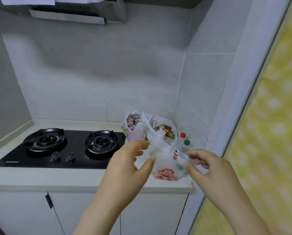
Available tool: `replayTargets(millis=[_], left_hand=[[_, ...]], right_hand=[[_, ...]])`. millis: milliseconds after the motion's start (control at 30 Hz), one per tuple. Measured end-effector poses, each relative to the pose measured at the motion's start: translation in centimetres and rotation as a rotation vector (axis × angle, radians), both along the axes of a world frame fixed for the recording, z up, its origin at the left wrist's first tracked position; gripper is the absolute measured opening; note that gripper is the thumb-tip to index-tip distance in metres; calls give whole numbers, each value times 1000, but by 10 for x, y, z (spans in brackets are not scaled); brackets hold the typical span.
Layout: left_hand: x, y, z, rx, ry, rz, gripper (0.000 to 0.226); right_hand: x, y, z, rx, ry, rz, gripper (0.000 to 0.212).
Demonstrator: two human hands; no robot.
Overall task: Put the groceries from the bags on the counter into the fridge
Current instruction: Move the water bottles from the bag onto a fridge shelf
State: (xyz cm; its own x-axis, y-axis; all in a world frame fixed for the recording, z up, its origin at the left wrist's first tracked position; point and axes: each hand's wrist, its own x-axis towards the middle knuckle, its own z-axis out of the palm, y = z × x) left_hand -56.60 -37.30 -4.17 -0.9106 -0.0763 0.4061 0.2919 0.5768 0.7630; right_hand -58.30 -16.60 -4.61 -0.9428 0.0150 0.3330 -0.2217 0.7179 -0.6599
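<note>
Three white plastic bags stand at the right end of the counter [74,177]. The nearest bag [165,168], printed with a red logo, holds two clear bottles [181,150] with a red and a green cap. Behind it, one bag holds several red cans [133,122] and another holds colourful packets [164,130]. My left hand [126,165] hovers at the near bag's left side, fingers relaxed and spread. My right hand [208,168] is at the bag's right side, fingertips touching the plastic; whether they pinch it is unclear.
A black two-burner gas hob [60,148] fills the counter's left half, under a range hood [70,12]. White cabinet doors [84,212] are below. Tiled walls close the corner behind the bags. A yellow patterned curtain [269,133] hangs at the right.
</note>
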Motion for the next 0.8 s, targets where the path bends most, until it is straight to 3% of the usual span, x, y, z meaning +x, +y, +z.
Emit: replayTargets(millis=[400,800], left_hand=[[-131,-9,-36,-8,-111,-168,32],[-274,38,-68,-60,-219,-176,33]], right_hand=[[-99,-4,-36,-70,-89,-178,23],[-246,44,-73,-147,-169,-188,24]])
